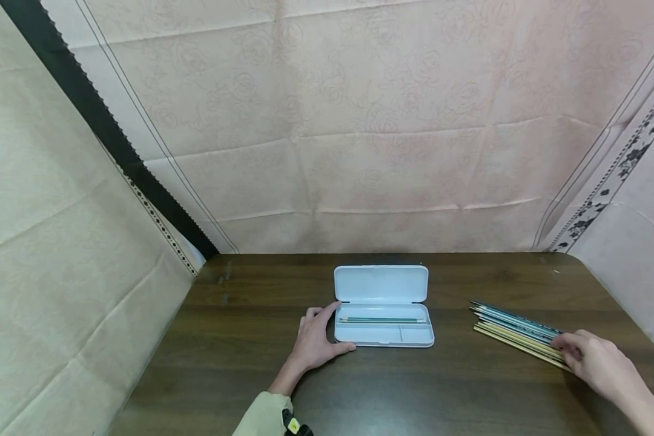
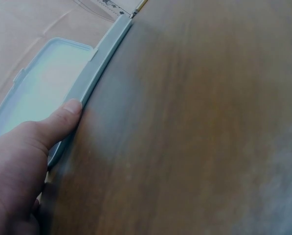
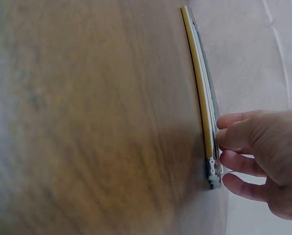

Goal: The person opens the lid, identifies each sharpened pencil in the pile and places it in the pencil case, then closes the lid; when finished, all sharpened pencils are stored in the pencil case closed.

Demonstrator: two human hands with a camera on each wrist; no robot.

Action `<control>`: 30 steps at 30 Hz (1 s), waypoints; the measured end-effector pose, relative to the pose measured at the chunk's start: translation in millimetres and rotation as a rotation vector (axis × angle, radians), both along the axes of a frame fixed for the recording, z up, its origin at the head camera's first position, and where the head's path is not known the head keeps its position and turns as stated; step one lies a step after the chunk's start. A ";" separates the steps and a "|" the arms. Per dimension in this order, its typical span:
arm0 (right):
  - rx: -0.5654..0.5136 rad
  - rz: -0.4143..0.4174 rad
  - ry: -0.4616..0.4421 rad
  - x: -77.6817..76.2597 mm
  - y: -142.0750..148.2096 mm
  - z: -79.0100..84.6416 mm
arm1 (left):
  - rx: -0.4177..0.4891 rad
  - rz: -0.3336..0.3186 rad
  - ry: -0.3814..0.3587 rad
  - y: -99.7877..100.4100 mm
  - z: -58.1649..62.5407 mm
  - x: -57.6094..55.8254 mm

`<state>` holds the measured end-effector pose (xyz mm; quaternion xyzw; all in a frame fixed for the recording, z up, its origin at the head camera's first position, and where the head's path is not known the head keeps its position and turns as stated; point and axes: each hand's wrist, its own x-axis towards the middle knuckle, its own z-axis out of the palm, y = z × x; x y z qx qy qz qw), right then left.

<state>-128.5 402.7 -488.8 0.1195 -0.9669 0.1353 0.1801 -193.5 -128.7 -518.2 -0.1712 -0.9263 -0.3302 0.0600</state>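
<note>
A pale blue pencil case (image 1: 384, 334) lies on the table with its lid (image 1: 381, 283) raised behind it. Inside, a green-blue pencil (image 1: 381, 320) rests lengthwise. My left hand (image 1: 317, 345) holds the case by its left end, the thumb (image 2: 70, 108) pressed along the front wall and the fingers toward the back corner. Over to the right, several pencils (image 1: 518, 332), blue-green and yellow, lie side by side at a slant. My right hand (image 1: 599, 361) is at their near ends, thumb and forefinger pinching a pencil among them; the fingertips are partly hidden.
The brown wooden table (image 1: 240, 339) ends at a back edge against a pale patterned cloth (image 1: 381, 133). More cloth hangs at the left (image 1: 76, 290) and right (image 1: 643, 242) sides. A wide stretch of table lies between the case and the pencils.
</note>
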 end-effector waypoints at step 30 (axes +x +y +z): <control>0.001 0.067 0.005 -3.1 3.8 -5.0 | 0.014 0.007 -0.009 -0.4 -0.4 0.4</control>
